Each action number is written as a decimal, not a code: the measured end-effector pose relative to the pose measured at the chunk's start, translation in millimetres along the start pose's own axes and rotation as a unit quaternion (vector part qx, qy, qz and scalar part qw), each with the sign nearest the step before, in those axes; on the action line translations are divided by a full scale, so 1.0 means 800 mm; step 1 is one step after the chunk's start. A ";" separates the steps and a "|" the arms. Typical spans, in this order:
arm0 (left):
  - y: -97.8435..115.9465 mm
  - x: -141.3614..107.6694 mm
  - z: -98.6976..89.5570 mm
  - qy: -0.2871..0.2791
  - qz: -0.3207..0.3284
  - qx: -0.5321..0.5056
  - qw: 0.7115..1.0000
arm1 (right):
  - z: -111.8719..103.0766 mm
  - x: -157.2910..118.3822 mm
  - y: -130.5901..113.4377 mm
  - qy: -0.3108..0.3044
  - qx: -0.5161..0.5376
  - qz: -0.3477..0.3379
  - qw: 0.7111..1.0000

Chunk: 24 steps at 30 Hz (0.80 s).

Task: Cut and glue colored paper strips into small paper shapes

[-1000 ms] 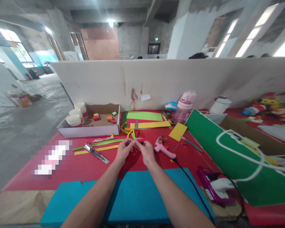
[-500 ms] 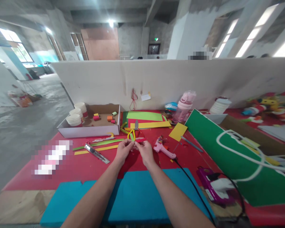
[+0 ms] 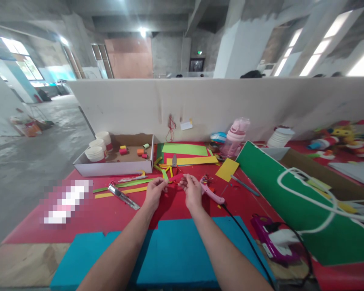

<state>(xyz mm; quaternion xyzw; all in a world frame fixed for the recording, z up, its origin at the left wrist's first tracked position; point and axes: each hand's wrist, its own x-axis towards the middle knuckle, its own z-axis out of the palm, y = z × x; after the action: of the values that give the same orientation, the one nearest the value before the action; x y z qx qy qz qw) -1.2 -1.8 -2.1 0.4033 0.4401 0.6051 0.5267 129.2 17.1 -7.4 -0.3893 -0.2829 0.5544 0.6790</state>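
Green paper strip [image 3: 164, 174] sits pinched in your left hand [image 3: 153, 195]; whether your right hand [image 3: 194, 195] grips anything, you cannot tell. At least 5 small rolls [image 3: 140, 152] look formed in the box [image 3: 115, 169]; your strip seems unfinished.

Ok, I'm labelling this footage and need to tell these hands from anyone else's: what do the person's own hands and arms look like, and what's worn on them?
Both the left hand and the right hand look bare, without gloves. No sleeves, watch or bracelet show on the forearms. Rings are too small to judge.
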 end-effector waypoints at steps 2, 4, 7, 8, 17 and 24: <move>0.000 -0.001 0.001 -0.016 -0.005 -0.011 1.000 | -0.003 0.003 0.003 -0.012 0.020 0.029 0.999; -0.001 0.000 0.001 -0.031 -0.002 -0.011 0.999 | -0.002 0.002 0.006 -0.060 0.029 0.084 0.994; -0.003 0.001 0.001 -0.040 0.009 0.000 0.999 | 0.002 -0.006 0.010 -0.128 0.044 0.140 0.981; -0.004 0.001 0.000 -0.038 0.009 0.000 0.999 | 0.003 -0.009 0.010 -0.140 0.048 0.144 0.978; -0.006 0.003 -0.002 -0.019 -0.013 -0.015 1.000 | 0.009 -0.018 0.011 -0.150 0.034 0.123 0.980; -0.008 0.004 -0.002 -0.013 -0.024 -0.006 1.000 | 0.011 -0.020 0.011 -0.152 0.009 0.134 0.979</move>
<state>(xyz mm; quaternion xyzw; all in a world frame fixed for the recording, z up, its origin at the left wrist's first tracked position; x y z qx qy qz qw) -1.0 1.6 -8.5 0.3973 0.4388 0.5896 0.5495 113.6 3.8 -9.1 -0.3285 -0.3230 0.6956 0.5512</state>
